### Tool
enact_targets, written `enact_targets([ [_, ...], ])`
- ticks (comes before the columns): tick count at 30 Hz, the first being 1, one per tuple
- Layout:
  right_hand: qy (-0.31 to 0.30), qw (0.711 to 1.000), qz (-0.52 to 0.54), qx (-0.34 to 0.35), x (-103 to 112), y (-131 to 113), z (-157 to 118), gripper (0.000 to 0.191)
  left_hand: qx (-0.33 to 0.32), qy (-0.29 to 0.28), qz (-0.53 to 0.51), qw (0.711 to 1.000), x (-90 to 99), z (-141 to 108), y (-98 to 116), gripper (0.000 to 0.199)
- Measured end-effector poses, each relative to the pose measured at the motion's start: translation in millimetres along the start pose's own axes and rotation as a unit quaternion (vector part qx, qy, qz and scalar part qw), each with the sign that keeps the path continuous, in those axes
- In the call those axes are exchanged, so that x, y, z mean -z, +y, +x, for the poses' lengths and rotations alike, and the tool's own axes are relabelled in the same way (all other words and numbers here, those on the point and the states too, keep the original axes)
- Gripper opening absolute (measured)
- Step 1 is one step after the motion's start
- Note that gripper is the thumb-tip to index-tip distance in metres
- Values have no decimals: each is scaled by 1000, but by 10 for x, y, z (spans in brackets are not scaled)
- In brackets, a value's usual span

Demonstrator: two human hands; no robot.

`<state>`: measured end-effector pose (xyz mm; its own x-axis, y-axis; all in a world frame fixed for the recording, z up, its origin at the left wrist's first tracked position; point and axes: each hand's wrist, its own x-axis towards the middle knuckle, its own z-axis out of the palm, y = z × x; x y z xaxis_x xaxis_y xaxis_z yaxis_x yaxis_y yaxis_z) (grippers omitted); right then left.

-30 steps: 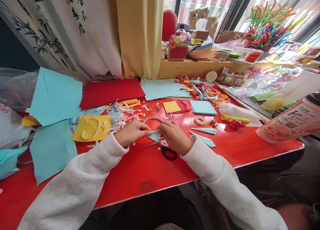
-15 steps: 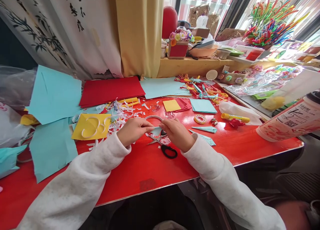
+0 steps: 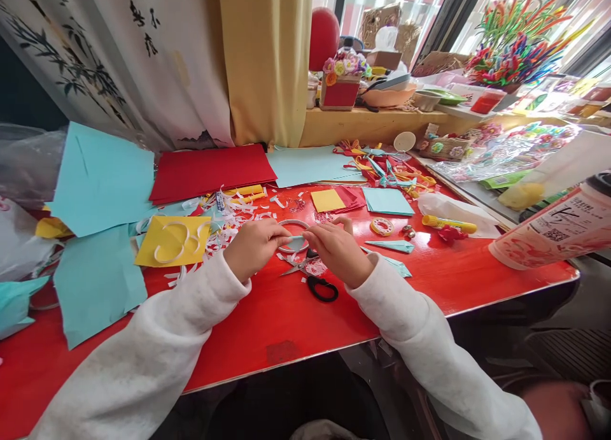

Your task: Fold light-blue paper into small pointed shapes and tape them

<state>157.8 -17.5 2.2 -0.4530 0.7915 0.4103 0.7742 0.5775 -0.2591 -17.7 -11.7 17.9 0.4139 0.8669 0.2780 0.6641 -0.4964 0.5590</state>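
Between the fingertips of both hands is a small light-blue paper piece [image 3: 296, 241], mostly covered by the fingers. My left hand [image 3: 255, 248] pinches its left end, and my right hand [image 3: 338, 250] pinches its right end. Just below them on the red table lie scissors [image 3: 323, 289] with black handles, blades apart and pointing left. A roll of clear tape [image 3: 293, 224] shows behind the fingertips. To the right of my right hand are folded light-blue paper pieces [image 3: 392, 246] and a small patterned tape roll [image 3: 382, 227].
On the red table [image 3: 267, 325], blue sheets [image 3: 102, 179], a red paper stack [image 3: 212, 172] and white scraps lie left and behind. Yellow and blue squares [image 3: 387, 201] sit behind my right hand. A pink cup [image 3: 548, 227] leans in at the right, near a glue stick [image 3: 449, 225].
The blue piece between the fingers looks narrower, and more of the clear ring behind it shows. A finger of my right hand has lifted slightly.
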Motion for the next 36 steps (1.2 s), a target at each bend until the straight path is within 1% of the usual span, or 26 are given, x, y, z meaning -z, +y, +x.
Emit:
enact_targets([
  [2,-17,1000,17,-11,-5,19,1,31,-68,39,51,996,-28,-5,-8,18],
  [4,-10,999,30,-14,-10,30,-6,25,-90,46,62,993,-40,-11,-16,17],
  [7,12,999,30,1,-22,34,-20,19,-61,19,27,998,-26,-17,-22,15],
  [12,32,999,-13,32,-15,22,-25,22,6,-44,-55,998,22,-6,-5,19],
  [14,36,998,-28,38,-1,16,-17,24,39,-58,-78,995,31,-2,4,22],
  [16,36,998,-33,38,15,12,-7,26,45,-41,-70,996,25,-1,8,23],
  [17,36,998,-32,34,22,12,-2,27,32,-19,-49,998,15,-2,7,23],
  [20,25,999,-18,9,31,19,3,30,-54,51,38,997,-30,-12,4,23],
  [22,21,1000,-5,0,25,30,1,29,-92,67,65,991,-57,-18,-1,24],
  [23,22,1000,0,1,18,38,-1,27,-95,65,62,991,-66,-19,-3,23],
  [25,27,1000,0,6,-2,56,-5,24,-76,50,29,995,-71,-16,-8,22],
  [28,28,999,-6,16,-34,82,-6,23,-29,17,-44,998,-63,-3,-10,21],
  [31,23,999,-13,28,-50,96,-7,21,46,-10,-102,994,-61,15,5,22],
  [34,20,999,-24,38,-45,94,-10,21,150,-40,-183,971,-66,30,34,27],
  [36,22,998,-33,49,-38,87,-12,22,196,-57,-239,949,-62,37,54,31],
])
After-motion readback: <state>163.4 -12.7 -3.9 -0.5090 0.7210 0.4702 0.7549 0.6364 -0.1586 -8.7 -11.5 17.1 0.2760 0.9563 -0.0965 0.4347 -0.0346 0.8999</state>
